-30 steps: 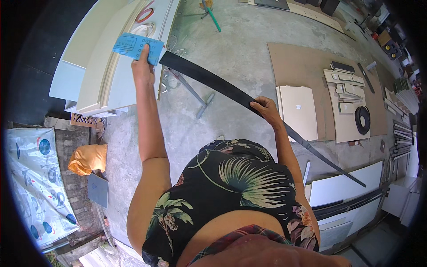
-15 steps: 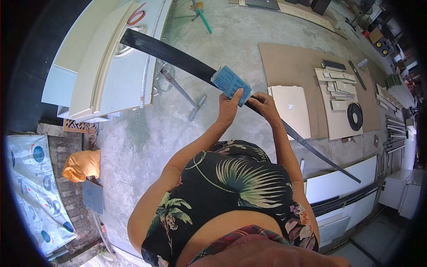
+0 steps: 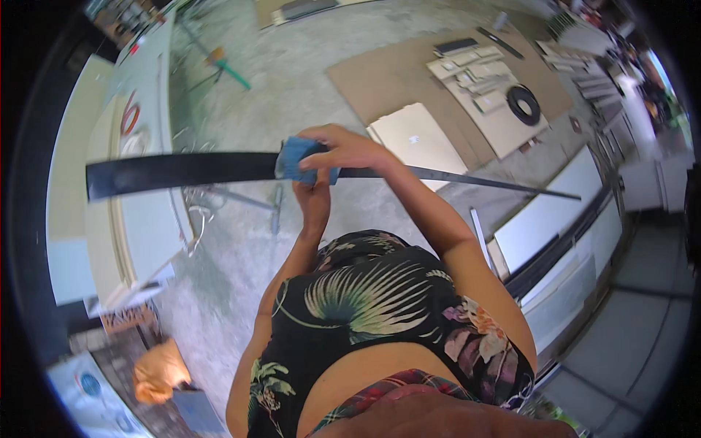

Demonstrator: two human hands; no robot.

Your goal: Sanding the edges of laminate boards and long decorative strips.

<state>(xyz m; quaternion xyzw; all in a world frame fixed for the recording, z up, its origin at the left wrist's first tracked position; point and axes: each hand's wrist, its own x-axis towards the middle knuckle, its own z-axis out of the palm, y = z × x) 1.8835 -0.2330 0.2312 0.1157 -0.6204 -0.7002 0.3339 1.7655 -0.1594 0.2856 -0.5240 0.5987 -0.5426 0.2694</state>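
Observation:
A long, flat black strip (image 3: 182, 169) lies across in front of me, wide at its left end and tapering away to the right. Folded over its middle is a blue printed sheet (image 3: 291, 157), whose material I cannot make out. From above, my right hand (image 3: 339, 148) presses on this sheet, fingers curled round it. Just below the strip, my left hand (image 3: 314, 196) grips the sheet from underneath, with most of its fingers hidden behind the sheet and the other hand.
White panels (image 3: 150, 212) stand to the left under the strip's end. Cardboard (image 3: 365, 84) on the floor bears cream boards and a black coil (image 3: 523, 105). Long panels (image 3: 548, 215) lie at right. A green-handled tool (image 3: 234, 75) and an orange sack (image 3: 159, 371) are farther off.
The strip has turned from a slant to nearly level, and the view has swung right. My right hand has moved from beside the blue sheet onto it; the sheet now looks folded round the strip.

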